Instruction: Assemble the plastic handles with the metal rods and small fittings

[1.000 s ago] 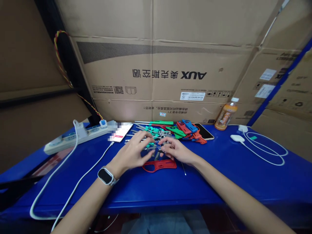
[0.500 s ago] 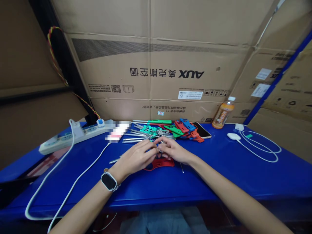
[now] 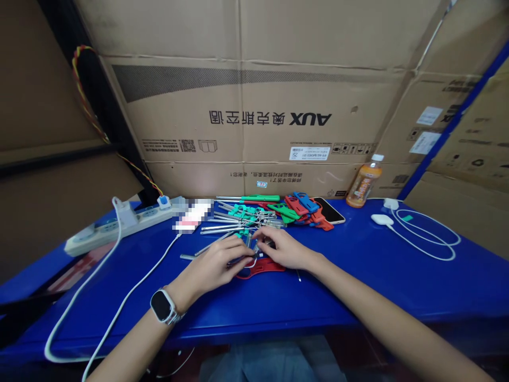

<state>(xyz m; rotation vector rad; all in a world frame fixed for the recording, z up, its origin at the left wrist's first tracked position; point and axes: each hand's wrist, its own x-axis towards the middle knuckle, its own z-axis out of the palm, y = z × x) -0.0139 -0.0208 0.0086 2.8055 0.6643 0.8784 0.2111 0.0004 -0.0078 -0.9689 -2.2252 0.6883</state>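
My left hand (image 3: 222, 260), wearing a watch (image 3: 162, 306), pinches a small dark part with a thin white wire (image 3: 253, 263) at its fingertips. Close beside it, my right hand (image 3: 284, 248) has its fingers curled in around something small that its fingers mostly hide. Under both hands lies a red plastic lighter casing (image 3: 264, 267) on the blue table. A pile of metal tubes with turquoise plastic parts (image 3: 246, 213) is just beyond the fingers. One thin metal piece (image 3: 299, 276) rests below my right hand.
Red, green and blue plastic casings (image 3: 305, 206) are heaped at the back, partly over a phone (image 3: 332, 210). A green-handled long lighter (image 3: 258, 198) lies by the cardboard wall. An orange drink bottle (image 3: 363, 183) and white cables (image 3: 429, 241) are rightward; a power strip (image 3: 147, 215) is left.
My left hand has drawn slightly back and down, away from my right fingers, so a gap with the small part and white wire now shows between them.
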